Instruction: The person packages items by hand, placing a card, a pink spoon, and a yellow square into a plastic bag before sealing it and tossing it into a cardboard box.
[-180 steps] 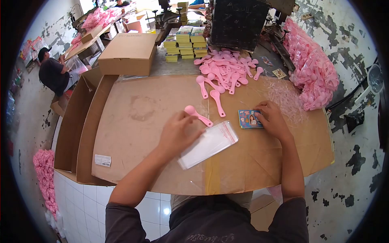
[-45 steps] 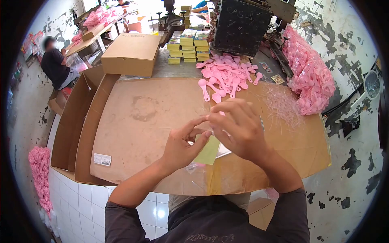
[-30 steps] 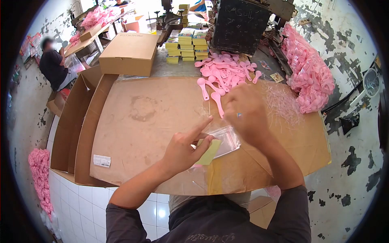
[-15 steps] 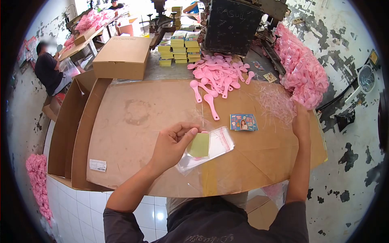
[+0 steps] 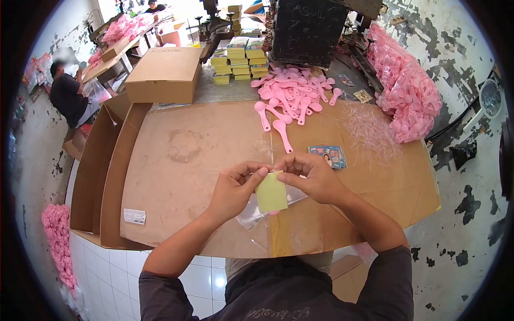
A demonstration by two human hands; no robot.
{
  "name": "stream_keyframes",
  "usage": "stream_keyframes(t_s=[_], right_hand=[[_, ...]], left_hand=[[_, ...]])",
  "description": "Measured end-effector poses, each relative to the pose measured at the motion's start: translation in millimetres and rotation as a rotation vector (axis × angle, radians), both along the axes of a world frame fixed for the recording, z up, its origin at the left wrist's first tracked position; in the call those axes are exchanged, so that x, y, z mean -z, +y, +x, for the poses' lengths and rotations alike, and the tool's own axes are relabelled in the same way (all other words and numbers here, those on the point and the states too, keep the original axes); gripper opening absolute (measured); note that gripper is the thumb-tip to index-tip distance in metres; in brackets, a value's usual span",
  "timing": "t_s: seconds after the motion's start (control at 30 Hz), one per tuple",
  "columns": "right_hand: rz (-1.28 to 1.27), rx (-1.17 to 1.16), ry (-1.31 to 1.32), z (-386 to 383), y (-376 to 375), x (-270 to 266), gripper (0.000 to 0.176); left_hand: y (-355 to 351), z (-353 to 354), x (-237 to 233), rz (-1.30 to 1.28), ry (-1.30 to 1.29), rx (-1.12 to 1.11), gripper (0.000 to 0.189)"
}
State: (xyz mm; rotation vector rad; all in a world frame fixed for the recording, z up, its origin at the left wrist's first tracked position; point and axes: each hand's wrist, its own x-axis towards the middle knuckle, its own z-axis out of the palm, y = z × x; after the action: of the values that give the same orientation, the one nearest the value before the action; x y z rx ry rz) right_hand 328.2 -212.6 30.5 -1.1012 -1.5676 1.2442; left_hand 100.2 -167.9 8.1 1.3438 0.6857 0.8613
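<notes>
Between my hands hangs a plain yellow-green card [image 5: 272, 192]. My left hand [image 5: 235, 188] is closed on its upper left corner, thumb in front. At the upper right corner, my right hand [image 5: 313, 179] pinches with thumb and fingers; whether it also grips clear plastic there I cannot make out. A bit of pink shows just below the card's lower edge, its shape mostly hidden. Under the hands lie clear plastic bags [image 5: 250, 215], partly covered. Just beyond my right hand is a small stack of blue printed cards [image 5: 333, 156].
Pink scoops [image 5: 289, 93] are heaped at the table's back, one lying nearer me. Plastic strips [image 5: 372, 131] are scattered at right beside a big bag of pink scoops [image 5: 407, 91]. Card stacks [image 5: 238, 59], a closed carton [image 5: 163, 75] and a black box [image 5: 305, 35] stand behind. A person [image 5: 69, 93] sits at left.
My right hand has come from the strips at the right edge to the card's upper right corner. The card now faces me more squarely, covering more of the bags.
</notes>
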Motion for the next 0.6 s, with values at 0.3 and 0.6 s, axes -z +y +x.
stream_keyframes(t_s=[0.3,0.6], right_hand=[[-0.085,-0.006,0.149,9.0,8.1,8.2,0.021],[-0.128,0.042,0.105,21.1,7.7,12.5,0.017]], left_hand=[[-1.3,4.4,1.1,-0.022,-0.037,-0.018,0.022],[4.6,-0.4,5.2,0.06,0.096,-0.002,0.02]])
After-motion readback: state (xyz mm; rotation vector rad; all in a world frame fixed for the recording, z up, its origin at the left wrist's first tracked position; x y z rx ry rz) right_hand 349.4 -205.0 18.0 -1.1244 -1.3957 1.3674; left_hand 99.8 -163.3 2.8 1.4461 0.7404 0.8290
